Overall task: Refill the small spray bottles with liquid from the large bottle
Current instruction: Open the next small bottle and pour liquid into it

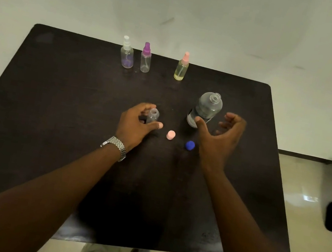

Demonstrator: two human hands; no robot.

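Dark table (54, 107): pink cap (170, 135) & blue cap (190, 145) btwn hands.

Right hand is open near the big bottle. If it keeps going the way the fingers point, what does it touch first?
Most likely the large bottle. The right hand is open, thumb and curled fingers facing the bottle's lower body, with nothing between them. Depth is hard to judge from this single view, so the remaining gap is unclear.
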